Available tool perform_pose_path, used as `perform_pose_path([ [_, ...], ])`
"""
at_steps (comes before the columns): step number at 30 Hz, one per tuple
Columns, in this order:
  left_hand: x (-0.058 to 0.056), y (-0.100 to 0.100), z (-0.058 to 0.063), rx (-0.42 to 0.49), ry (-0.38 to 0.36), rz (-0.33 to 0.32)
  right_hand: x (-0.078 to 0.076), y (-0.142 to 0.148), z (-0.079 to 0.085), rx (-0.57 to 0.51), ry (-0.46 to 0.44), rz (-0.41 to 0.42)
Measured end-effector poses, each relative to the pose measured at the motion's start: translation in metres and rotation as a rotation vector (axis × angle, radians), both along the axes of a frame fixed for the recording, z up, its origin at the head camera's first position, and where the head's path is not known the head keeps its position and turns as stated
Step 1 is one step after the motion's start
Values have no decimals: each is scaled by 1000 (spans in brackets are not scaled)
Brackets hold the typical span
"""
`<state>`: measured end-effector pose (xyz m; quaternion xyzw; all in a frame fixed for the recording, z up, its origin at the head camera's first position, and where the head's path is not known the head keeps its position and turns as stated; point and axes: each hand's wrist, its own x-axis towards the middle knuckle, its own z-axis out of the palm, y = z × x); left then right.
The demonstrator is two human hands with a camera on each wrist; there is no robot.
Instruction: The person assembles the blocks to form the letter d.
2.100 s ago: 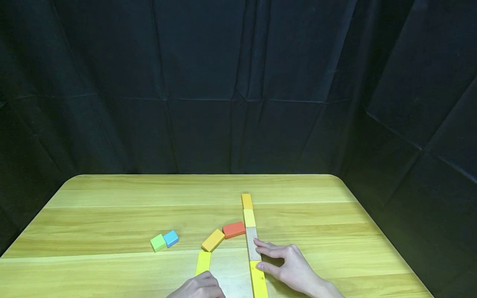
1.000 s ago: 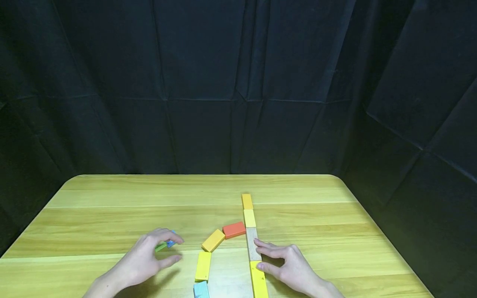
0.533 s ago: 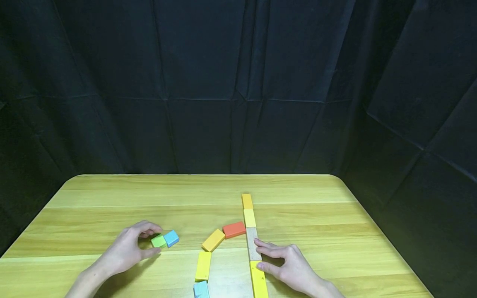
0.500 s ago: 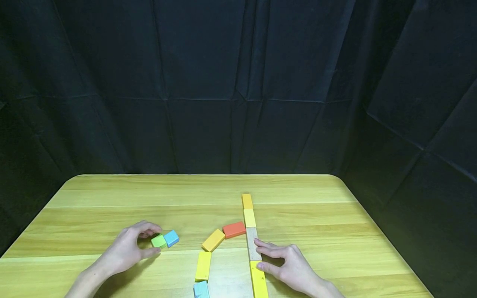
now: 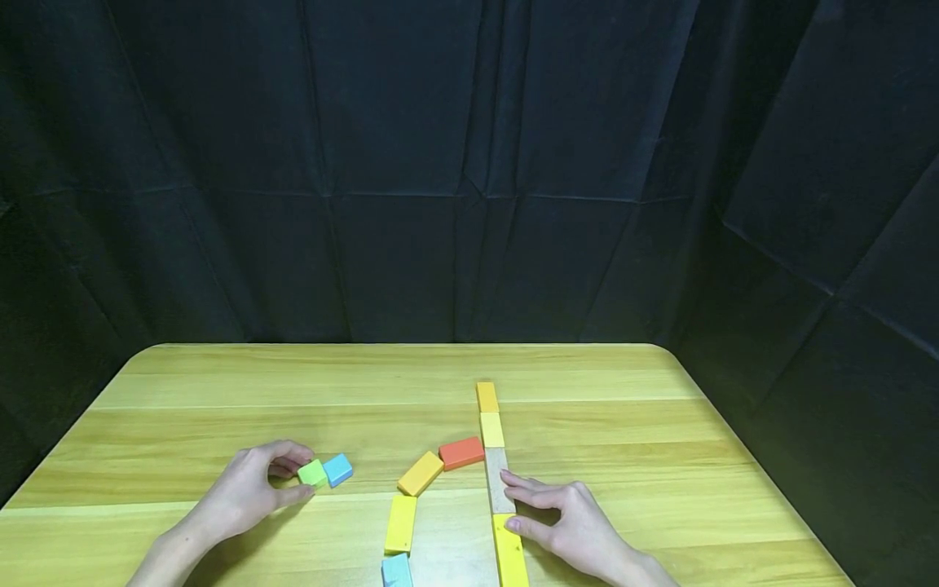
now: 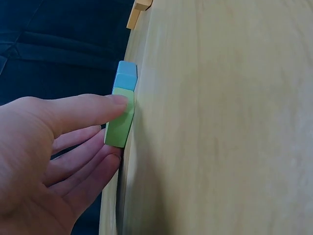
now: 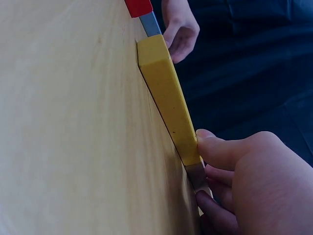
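Note:
My left hand [image 5: 249, 493] pinches a small green block [image 5: 313, 473] between thumb and fingers, at the left of the table. In the left wrist view the thumb presses on one face of the green block [image 6: 120, 120], and a blue block [image 6: 126, 76] touches its end. My right hand [image 5: 575, 526] rests against a straight row of blocks: its fingertips touch the grey block [image 5: 497, 477], and its thumb touches the long yellow block [image 5: 511, 554]. In the right wrist view the thumb lies on the edge of the yellow block [image 7: 168, 103].
Farther up the row lie a pale yellow block [image 5: 491, 430] and an orange block [image 5: 487, 397]. A curve of blocks bends left from the row: red [image 5: 461, 453], orange [image 5: 421, 474], yellow [image 5: 400, 524], light blue [image 5: 397, 571]. Dark cloth [image 5: 411, 204] hangs behind the wooden table [image 5: 631, 432].
The left hand has let go of the curve near the light blue block, moved left and closed its fingers on the green block. The right hand has stayed in place.

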<state>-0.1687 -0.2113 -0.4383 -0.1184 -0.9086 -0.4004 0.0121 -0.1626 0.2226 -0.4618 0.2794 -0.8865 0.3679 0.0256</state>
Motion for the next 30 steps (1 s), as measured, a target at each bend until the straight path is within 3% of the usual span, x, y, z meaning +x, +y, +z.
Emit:
perform_pose_path([
  [19, 0, -1, -1, 5, 2, 15, 1, -1, 0, -8, 6, 8],
  [30, 2, 4, 7, 6, 110, 82, 1, 0, 1, -7, -10, 6],
])
